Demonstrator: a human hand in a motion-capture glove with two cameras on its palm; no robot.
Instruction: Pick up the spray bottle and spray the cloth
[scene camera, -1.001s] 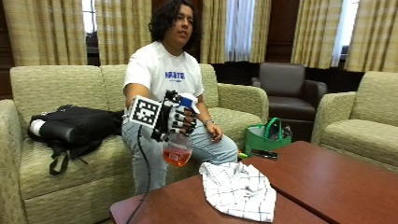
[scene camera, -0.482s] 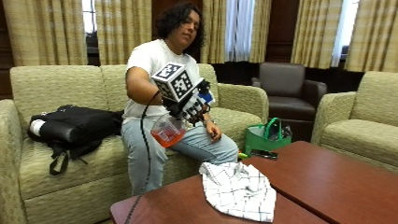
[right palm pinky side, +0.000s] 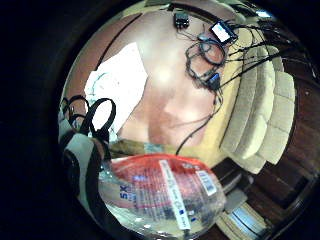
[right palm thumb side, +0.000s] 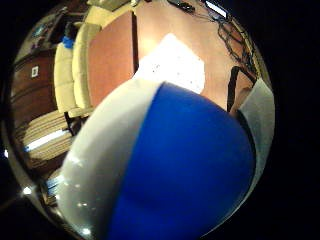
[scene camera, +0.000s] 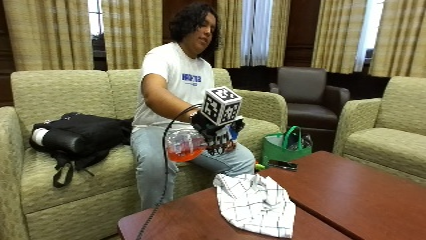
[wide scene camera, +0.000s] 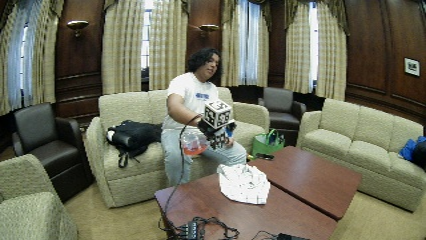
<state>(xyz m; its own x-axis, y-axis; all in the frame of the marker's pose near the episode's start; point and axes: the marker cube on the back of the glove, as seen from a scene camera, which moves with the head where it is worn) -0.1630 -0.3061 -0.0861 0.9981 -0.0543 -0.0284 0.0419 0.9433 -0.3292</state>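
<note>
My gloved right hand (scene camera: 214, 134) grips a clear spray bottle (scene camera: 185, 145) with orange liquid in it and a blue-and-white spray head (right palm thumb side: 165, 170). The bottle is tilted on its side, its head turned toward the table. A white checked cloth (scene camera: 255, 203) lies crumpled on the brown table (scene camera: 346, 200), just below and in front of the hand. The bottle's labelled body (right palm pinky side: 165, 195) fills the little finger side palm view, with the cloth (right palm pinky side: 117, 85) beyond it. In the wide outside view the hand (wide scene camera: 216, 134) hangs above the cloth (wide scene camera: 243, 183).
A black bag (scene camera: 80, 137) lies on the sofa beside the person. A green bag (scene camera: 286, 147) stands on the floor behind the table. Cables and small devices (right palm pinky side: 205, 55) lie at the table's far end. Armchairs (scene camera: 386, 135) flank the table.
The hand has tipped the bottle from upright onto its side and brought it lower and closer to the cloth. The outside camera's picture has also shifted.
</note>
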